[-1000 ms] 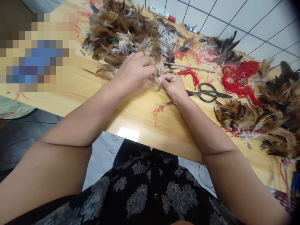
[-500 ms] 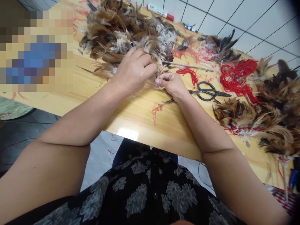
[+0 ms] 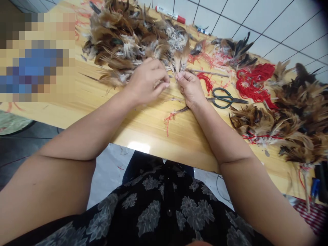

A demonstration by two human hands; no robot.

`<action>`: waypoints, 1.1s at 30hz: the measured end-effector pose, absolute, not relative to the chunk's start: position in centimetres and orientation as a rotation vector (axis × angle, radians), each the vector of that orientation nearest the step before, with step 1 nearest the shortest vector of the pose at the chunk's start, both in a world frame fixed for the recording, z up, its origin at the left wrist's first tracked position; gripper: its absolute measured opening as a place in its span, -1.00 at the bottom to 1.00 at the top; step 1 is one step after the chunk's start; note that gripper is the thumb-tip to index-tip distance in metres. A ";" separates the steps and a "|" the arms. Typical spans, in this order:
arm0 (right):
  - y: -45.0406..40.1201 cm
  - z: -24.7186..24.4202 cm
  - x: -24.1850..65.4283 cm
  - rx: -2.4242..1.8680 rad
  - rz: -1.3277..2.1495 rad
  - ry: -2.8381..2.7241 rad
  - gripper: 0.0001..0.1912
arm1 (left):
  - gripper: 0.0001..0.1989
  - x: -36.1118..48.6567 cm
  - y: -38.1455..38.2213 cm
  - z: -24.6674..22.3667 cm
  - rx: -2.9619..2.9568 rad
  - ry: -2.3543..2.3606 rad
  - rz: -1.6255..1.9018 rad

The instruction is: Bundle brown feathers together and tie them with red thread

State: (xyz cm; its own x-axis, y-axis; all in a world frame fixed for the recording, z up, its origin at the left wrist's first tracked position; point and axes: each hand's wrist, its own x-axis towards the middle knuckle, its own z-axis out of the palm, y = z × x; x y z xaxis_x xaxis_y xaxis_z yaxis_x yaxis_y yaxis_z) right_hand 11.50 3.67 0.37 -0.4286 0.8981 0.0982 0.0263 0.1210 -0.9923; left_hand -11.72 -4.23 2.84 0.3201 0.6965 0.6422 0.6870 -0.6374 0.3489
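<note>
My right hand (image 3: 191, 87) pinches the base of a small brown and white feather (image 3: 180, 60), whose tip points away from me. Just to its left, my left hand (image 3: 148, 82) is curled with thumb and fingertips close together, and I cannot make out what, if anything, is between them. A large heap of brown feathers (image 3: 110, 37) lies beyond my left hand. Dark-handled scissors (image 3: 222, 98) rest right of my right hand, with a short red thread bundle (image 3: 205, 82) behind them. A dark quill with red thread (image 3: 170, 118) lies below my right wrist.
On the wooden table (image 3: 153, 130), red yarn (image 3: 253, 83) and more feather bunches (image 3: 304, 112) lie at the right. A red marker (image 3: 170, 14) sits by the tiled wall (image 3: 256, 20). A thin stick (image 3: 210, 73) lies behind the scissors. The far left is blurred out.
My hands have moved apart slightly. The feather now stands out clearly from my right fingertips, and my left hand has drawn a little to the left. The whole view has shifted slightly.
</note>
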 end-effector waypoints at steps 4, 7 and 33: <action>4.1 0.3 11.1 -0.988 1.380 -1.543 -0.25 | -0.72 -9.6 -4.6 2.1 2.524 1.241 1.077; 3.8 0.8 10.8 -1.031 1.375 -1.515 -0.28 | -0.74 -7.8 -5.4 2.0 2.392 1.364 0.963; 2.4 2.0 10.7 -1.004 1.254 -1.821 -0.33 | -0.74 -11.8 -3.7 4.0 2.155 1.548 1.033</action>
State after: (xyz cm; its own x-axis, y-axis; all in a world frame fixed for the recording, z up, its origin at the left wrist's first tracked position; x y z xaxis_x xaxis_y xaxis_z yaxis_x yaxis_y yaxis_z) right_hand 10.68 2.35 1.96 -0.4560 0.8824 0.1158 0.2065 0.2315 -0.9507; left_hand -11.84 -3.71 4.01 0.1640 0.9104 0.3798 0.7002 -0.3787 0.6053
